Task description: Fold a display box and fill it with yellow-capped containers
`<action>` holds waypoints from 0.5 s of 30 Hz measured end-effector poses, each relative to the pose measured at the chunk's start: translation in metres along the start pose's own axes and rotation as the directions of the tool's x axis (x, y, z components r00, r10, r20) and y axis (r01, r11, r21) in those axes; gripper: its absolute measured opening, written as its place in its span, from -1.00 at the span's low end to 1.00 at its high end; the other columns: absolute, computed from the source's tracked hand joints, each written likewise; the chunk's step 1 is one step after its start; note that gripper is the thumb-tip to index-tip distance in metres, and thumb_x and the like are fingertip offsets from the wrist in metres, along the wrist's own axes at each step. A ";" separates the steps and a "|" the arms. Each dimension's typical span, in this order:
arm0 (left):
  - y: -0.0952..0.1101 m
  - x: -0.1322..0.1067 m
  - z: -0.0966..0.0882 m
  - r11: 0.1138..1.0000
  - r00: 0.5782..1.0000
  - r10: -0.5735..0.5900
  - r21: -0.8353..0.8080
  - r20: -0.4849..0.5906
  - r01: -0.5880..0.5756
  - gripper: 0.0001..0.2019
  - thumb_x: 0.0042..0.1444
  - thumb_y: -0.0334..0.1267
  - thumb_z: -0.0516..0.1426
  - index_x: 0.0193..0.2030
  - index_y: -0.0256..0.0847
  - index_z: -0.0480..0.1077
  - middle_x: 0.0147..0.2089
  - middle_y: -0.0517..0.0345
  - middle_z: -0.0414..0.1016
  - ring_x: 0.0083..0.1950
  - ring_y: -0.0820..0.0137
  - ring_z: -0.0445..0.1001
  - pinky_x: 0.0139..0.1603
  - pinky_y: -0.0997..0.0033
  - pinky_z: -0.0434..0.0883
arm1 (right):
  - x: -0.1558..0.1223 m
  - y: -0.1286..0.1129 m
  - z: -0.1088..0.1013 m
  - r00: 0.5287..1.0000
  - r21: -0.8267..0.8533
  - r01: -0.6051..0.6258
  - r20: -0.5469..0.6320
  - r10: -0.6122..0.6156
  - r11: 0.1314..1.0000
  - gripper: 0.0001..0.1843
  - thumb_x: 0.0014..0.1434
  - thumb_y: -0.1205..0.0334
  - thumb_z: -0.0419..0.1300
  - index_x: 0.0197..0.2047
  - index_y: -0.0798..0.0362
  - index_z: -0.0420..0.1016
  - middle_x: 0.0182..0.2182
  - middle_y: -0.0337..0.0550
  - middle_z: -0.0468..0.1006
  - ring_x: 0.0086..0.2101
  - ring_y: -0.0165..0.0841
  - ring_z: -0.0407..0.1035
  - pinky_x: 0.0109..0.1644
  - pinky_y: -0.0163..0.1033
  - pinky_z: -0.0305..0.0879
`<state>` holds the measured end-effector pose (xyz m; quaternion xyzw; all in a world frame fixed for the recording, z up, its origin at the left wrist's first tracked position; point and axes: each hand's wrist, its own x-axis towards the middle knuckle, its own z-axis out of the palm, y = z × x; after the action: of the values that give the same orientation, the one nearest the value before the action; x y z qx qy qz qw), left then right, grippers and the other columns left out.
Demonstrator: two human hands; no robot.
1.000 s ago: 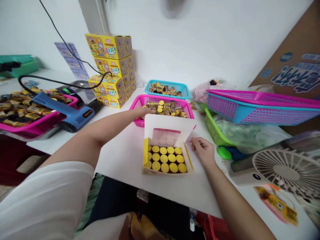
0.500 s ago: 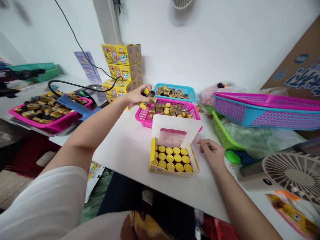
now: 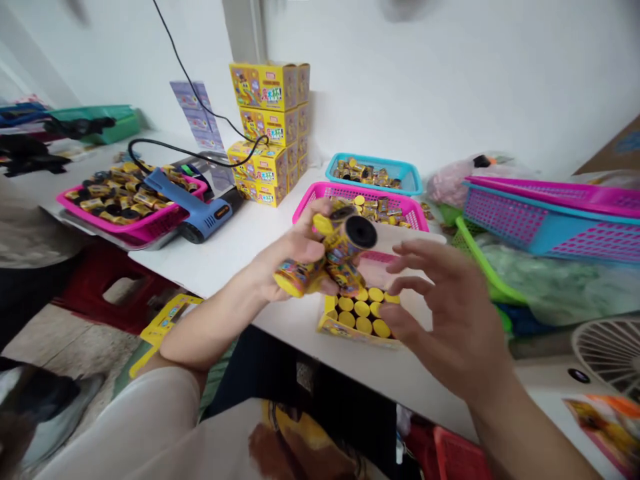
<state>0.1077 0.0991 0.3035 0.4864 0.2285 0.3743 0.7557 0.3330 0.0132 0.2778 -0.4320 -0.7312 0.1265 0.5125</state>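
Several printed tubes (image 3: 344, 248) up above the table, bunched tightly in the left hand (image 3: 295, 260), clasped between thumb and fingers! One with its black end turned toward the right hand (image 3: 455, 327), another with a yellow cap pointing down and left, all crossing at odd angles. Exact count hard to tell, with so much overlap. Opposite now, right hand raised, grasping nothing, fingers spread and curled, tips near the bunch but apart from it.

Beneath, on the white table (image 3: 227, 257), a yellow box (image 3: 329, 326), lid (image 3: 425, 236) raised at the back, rows of yellow caps (image 3: 364, 325) packed inside, right side partly hidden behind the right hand. Just behind, a pink basket (image 3: 306, 202) with more tubes lying loose, and beyond that a blue basket (image 3: 417, 181), similarly stocked.

Over to the left, a tall stack of yellow boxes (image 3: 265, 100) near the wall, then a blue tool (image 3: 215, 215) lying beside a heaped basket (image 3: 155, 230), also pink. Black cable (image 3: 197, 99) looping above. Across to the right, stacked baskets (image 3: 503, 210) in pink and blue, a green basket (image 3: 475, 248) under clear plastic, and nearer, a pale fan (image 3: 613, 360).
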 end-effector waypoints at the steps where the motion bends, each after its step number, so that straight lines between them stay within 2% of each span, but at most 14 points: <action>1: -0.007 0.002 0.007 0.999 1.000 -0.014 -0.046 0.009 0.015 -0.24 -0.28 -0.11 0.33 0.14 0.14 0.18 0.09 0.09 0.54 0.06 -0.04 0.64 -0.44 0.39 0.45 | 0.004 -0.006 0.006 0.999 0.030 -0.011 0.035 0.010 0.999 -0.33 0.24 0.00 0.42 0.35 -0.30 0.31 0.24 -0.05 0.45 0.01 -0.16 0.53 -0.18 -0.12 0.64; 3: -0.020 0.007 0.019 0.993 1.000 -0.012 -0.121 0.002 0.012 -0.27 -0.22 -0.03 0.31 0.16 0.05 0.24 0.15 0.00 0.55 0.17 -0.14 0.59 -0.29 0.20 0.58 | 0.011 -0.009 0.013 0.990 0.124 -0.097 0.117 0.083 0.987 -0.23 0.25 0.03 0.42 0.40 -0.34 0.14 0.21 -0.07 0.43 -0.04 -0.21 0.55 -0.23 -0.18 0.64; 4: -0.026 0.009 0.023 0.988 1.000 0.003 -0.154 -0.013 -0.005 -0.30 -0.20 0.00 0.30 0.15 -0.01 0.27 0.15 -0.02 0.55 0.21 -0.16 0.57 -0.19 0.11 0.62 | 0.013 -0.007 0.014 0.980 0.187 -0.155 0.154 0.127 0.970 -0.25 0.25 0.04 0.42 0.37 -0.32 0.13 0.14 -0.10 0.46 -0.10 -0.26 0.58 -0.25 -0.21 0.64; 6: -0.034 0.013 0.029 0.980 0.998 0.034 -0.195 -0.051 -0.044 -0.38 -0.17 0.02 0.29 0.08 -0.06 0.32 0.11 -0.02 0.58 0.24 -0.14 0.55 -0.06 0.03 0.64 | 0.016 -0.002 0.013 0.960 0.294 -0.245 0.207 0.188 0.924 -0.43 0.26 0.04 0.41 0.22 -0.21 0.25 0.02 -0.17 0.53 -0.22 -0.34 0.61 -0.27 -0.25 0.65; 8: -0.038 0.016 0.031 0.975 0.995 0.052 -0.210 -0.090 -0.070 -0.44 -0.14 0.02 0.28 0.03 -0.05 0.34 0.08 0.01 0.59 0.24 -0.08 0.56 -0.07 0.09 0.64 | 0.019 0.004 0.009 0.946 0.328 -0.295 0.229 0.227 0.898 -0.61 0.23 0.03 0.43 0.00 -0.11 0.37 -0.05 -0.19 0.61 -0.27 -0.37 0.62 -0.24 -0.27 0.66; 10: -0.040 0.018 0.033 0.973 0.991 0.049 -0.217 -0.121 -0.074 -0.46 -0.11 0.02 0.28 0.04 -0.02 0.34 0.08 0.05 0.60 0.23 -0.03 0.58 -0.15 0.19 0.64 | 0.021 0.008 0.003 0.940 0.308 -0.317 0.225 0.255 0.897 -0.69 0.22 0.02 0.44 -0.14 -0.05 0.44 -0.10 -0.17 0.67 -0.27 -0.36 0.64 -0.22 -0.26 0.66; 13: -0.039 0.019 0.032 0.977 0.986 0.019 -0.205 -0.165 -0.053 -0.49 -0.06 0.03 0.26 0.05 0.04 0.32 0.10 0.12 0.59 0.26 0.01 0.56 -0.23 0.30 0.60 | 0.022 0.010 -0.016 0.941 0.230 -0.312 0.206 0.267 0.922 -0.72 0.21 0.02 0.44 -0.08 -0.05 0.57 -0.11 -0.16 0.71 -0.23 -0.33 0.65 -0.17 -0.24 0.66; 15: -0.037 0.018 0.030 0.981 0.983 -0.018 -0.195 -0.184 -0.018 -0.55 -0.04 0.02 0.25 0.01 0.06 0.34 0.11 0.16 0.58 0.31 0.02 0.52 -0.24 0.35 0.57 | 0.023 0.011 -0.033 0.947 0.125 -0.274 0.207 0.245 0.954 -0.69 0.22 0.02 0.42 -0.02 -0.07 0.64 -0.12 -0.15 0.72 -0.24 -0.33 0.62 -0.20 -0.25 0.63</action>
<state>0.1529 0.0877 0.2833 0.3731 0.2597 0.4384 0.7753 0.3648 0.0287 0.3003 -0.4706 -0.7014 0.2888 0.4508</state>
